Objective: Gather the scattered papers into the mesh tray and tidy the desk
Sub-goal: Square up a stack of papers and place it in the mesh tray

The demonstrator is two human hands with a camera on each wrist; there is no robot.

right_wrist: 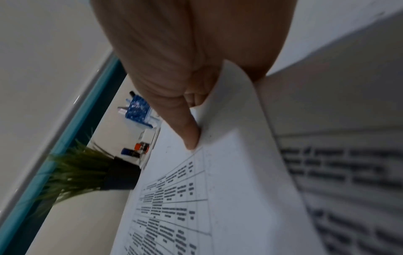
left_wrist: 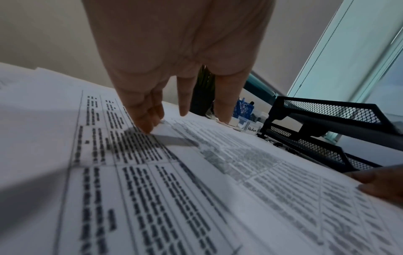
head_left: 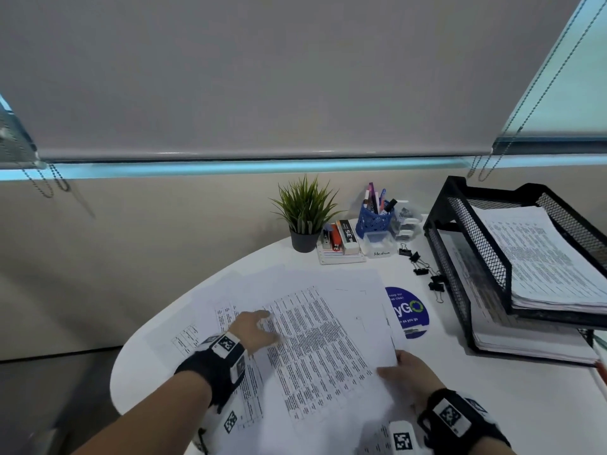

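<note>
Several printed papers (head_left: pixel 312 339) are spread, overlapping, over the white table (head_left: pixel 492 405), and both hands are laid on them. The left hand (head_left: pixel 259 330) is held flat, palm down, with its fingers (left_wrist: pixel 144 119) straight and slightly spread, the tips pressed onto the topmost sheet; nothing is gripped by it. The right hand (head_left: pixel 410 372) is closed on the near right edge of the same sheet: the thumb (right_wrist: pixel 189 134) is set on the printed face and the remaining fingers are curled beneath, so that the paper's edge is pinched and bent upward around them. More sheets are seen under and to the left of the left fingers, and one under the right wrist. Beyond the right fingers and off to their right, the black mesh tray (head_left: pixel 473 257) is seen, a two-tier stack with papers already lying in both tiers. Between the right fingers and the tray a round blue sticker (head_left: pixel 409 311) is partly covered by the sheets, and a few black binder clips (head_left: pixel 423 270) are scattered just beside the tray. Farther ahead of the left fingers a potted plant (head_left: pixel 305 218), a blue pen cup (head_left: pixel 374 218), a stapler (head_left: pixel 335 241) and small clear boxes (head_left: pixel 381 244) are grouped at the table's far edge.
</note>
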